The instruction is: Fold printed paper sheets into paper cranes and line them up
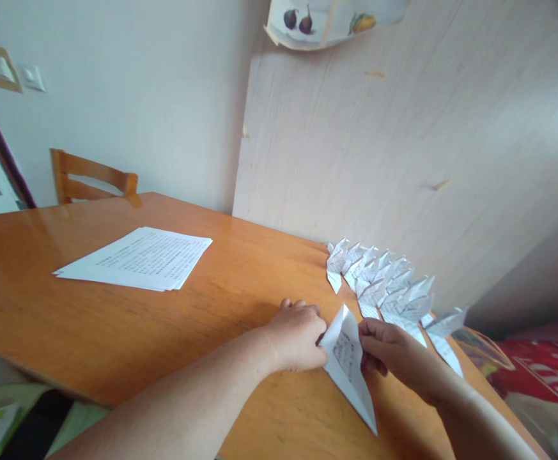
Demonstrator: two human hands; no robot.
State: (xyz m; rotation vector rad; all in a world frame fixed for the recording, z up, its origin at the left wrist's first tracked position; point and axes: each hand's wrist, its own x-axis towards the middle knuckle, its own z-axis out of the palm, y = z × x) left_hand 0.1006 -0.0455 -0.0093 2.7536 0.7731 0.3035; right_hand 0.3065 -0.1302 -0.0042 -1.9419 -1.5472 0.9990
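Between my two hands is a folded sheet of printed paper (348, 364), tilted up off the table with a pointed top and a long lower corner. My left hand (298, 335) grips its left edge, thumb and fingers closed on it. On the opposite edge, my right hand (394, 351) pinches the paper between thumb and fingers. Just beyond my right hand stand several folded paper figures (379, 278) made of printed paper, packed in rows. One more folded paper figure (446, 322) sits a little apart at their right end.
A stack of printed sheets (139, 259) lies on the left part of the wooden table (240, 281). A wooden chair (94, 176) is at the far left edge. A panel wall (355, 140) borders the far side. Red bags (537, 370) lie beyond the right edge.
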